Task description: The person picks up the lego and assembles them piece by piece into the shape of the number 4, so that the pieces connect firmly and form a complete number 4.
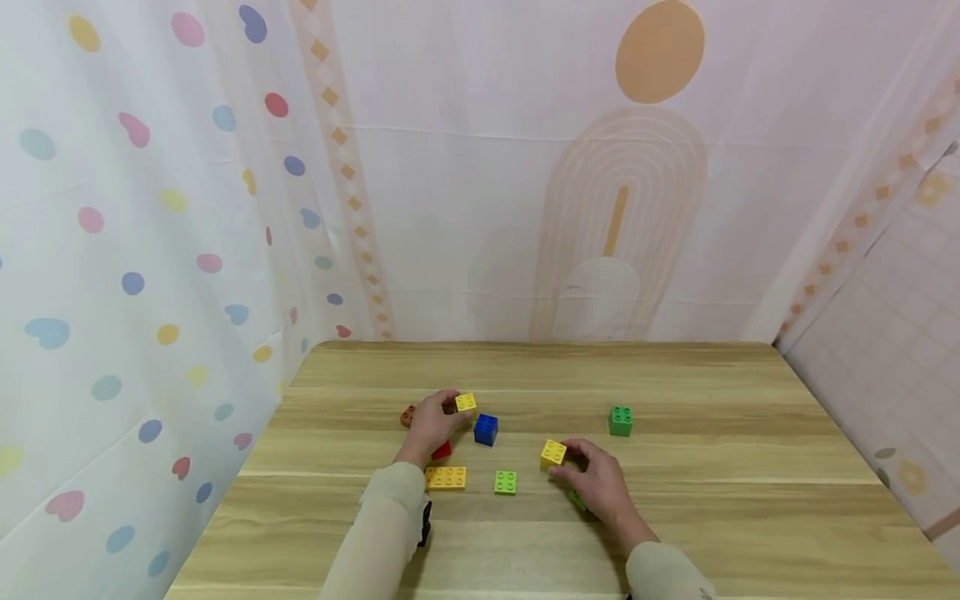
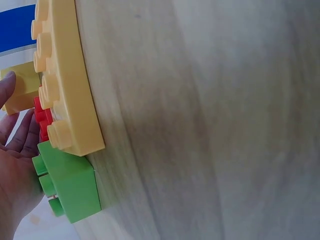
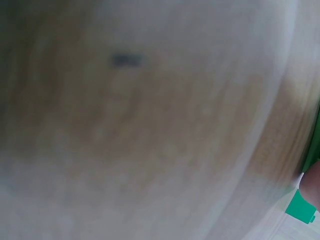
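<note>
My left hand (image 1: pixel 433 423) pinches a yellow brick (image 1: pixel 466 403) between thumb and fingers, just left of a blue brick (image 1: pixel 486 429). Under that hand a red brick (image 1: pixel 442 451) partly shows. In the left wrist view the left hand (image 2: pixel 17 185) holds the yellow brick (image 2: pixel 25 87) beyond a light-orange brick (image 2: pixel 75 85) and a green brick (image 2: pixel 75 185). My right hand (image 1: pixel 600 482) grips another yellow brick (image 1: pixel 553 454) by its right side. A green brick (image 1: pixel 577 499) lies partly hidden beneath it. Only a fingertip shows in the right wrist view.
A wooden table (image 1: pixel 712 517) holds a green brick (image 1: pixel 620 421) at the right, a lime brick (image 1: pixel 506 482) between the hands, and a light-orange brick (image 1: pixel 446 477) near the left sleeve. A brown brick (image 1: pixel 407 416) is partly covered by the left hand. Patterned curtains stand behind.
</note>
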A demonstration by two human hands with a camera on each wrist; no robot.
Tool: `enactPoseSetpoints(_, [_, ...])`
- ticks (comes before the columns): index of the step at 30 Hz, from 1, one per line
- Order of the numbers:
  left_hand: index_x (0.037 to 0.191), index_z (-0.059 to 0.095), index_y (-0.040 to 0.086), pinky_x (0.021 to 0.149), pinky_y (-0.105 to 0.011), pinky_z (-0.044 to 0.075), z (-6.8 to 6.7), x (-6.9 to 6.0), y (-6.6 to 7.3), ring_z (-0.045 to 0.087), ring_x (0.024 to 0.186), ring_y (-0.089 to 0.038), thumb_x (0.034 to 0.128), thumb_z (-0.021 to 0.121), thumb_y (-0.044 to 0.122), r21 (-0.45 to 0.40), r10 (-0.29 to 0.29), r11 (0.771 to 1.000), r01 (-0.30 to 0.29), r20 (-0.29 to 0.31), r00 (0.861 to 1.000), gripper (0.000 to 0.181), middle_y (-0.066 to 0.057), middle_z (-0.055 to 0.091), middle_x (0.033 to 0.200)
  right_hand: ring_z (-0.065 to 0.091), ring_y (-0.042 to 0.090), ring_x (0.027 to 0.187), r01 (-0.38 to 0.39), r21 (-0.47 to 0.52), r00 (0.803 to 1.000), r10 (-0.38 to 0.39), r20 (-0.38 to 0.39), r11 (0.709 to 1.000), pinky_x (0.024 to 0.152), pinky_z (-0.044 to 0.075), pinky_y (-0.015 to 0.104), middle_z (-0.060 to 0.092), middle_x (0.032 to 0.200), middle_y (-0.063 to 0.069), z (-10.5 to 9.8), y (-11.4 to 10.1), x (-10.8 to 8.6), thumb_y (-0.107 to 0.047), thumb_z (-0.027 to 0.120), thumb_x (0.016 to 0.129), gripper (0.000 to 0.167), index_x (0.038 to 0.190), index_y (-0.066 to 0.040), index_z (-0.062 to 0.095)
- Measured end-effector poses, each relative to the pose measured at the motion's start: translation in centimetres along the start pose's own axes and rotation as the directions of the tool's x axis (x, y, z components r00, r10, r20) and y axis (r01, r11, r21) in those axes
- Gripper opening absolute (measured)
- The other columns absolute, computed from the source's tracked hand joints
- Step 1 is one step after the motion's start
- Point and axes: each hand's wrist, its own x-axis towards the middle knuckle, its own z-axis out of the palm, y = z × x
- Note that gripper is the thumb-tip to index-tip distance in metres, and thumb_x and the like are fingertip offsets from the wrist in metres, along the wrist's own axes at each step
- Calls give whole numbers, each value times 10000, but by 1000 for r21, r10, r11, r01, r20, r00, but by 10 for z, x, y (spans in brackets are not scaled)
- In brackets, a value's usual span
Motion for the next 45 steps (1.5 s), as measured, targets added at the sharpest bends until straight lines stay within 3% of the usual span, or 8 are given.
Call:
enactPoseSetpoints(10, [1280, 621, 5, 941, -451, 478, -1, 2, -4, 581, 1046, -269, 925, 720, 140, 6, 13, 1000, -13, -3, 1000, 393, -135, 640, 1184, 567, 291, 1168, 1, -10, 1000, -1, 12, 1000, 1002, 427, 508, 653, 1216, 81, -1, 1, 0, -211, 803, 847, 424, 1218, -58, 665])
enactPoseSetpoints(18, [1260, 627, 17, 934, -436, 483, -2, 1, -4, 594, 1037, -260, 916, 730, 138, -41, -18, 999, 18, -2, 1000, 379, -115, 651, 1138, 565, 295, 1179, 2, -9, 1000, -1, 25, 1000, 1006, 426, 506, 651, 1231, 83, -3, 1, 0, -201, 796, 853, 415, 1223, -60, 669])
enactPoseSetpoints(32, [1232, 628, 4, 897, -425, 494, -8, -3, -5, 593, 1016, -263, 899, 750, 146, -106, -25, 994, 20, -49, 998, 382, -123, 646, 1121, 547, 308, 1212, 3, -23, 997, -1, 73, 1000, 1028, 405, 518, 630, 1286, 103, -6, 2, 3, -211, 784, 866, 431, 1258, -77, 665])
enactPoseSetpoints(39, [1215, 643, 45, 899, -395, 507, -11, 2, -1, 603, 1007, -235, 895, 759, 168, -152, -38, 988, 33, -29, 999, 362, -79, 655, 1109, 542, 323, 1227, 11, -34, 997, -8, 80, 999, 1031, 401, 525, 623, 1300, 116, -8, 1, 3, -210, 774, 874, 425, 1261, -72, 664])
enactPoseSetpoints(45, [1240, 648, 62, 889, -386, 521, -17, 1, 12, 609, 1016, -235, 899, 754, 178, -196, -34, 980, 26, -34, 999, 375, -69, 655, 1116, 531, 336, 1246, 21, -34, 996, -18, 90, 999, 1042, 388, 533, 619, 1309, 119, -8, 2, 5, -206, 771, 877, 412, 1256, -78, 669])
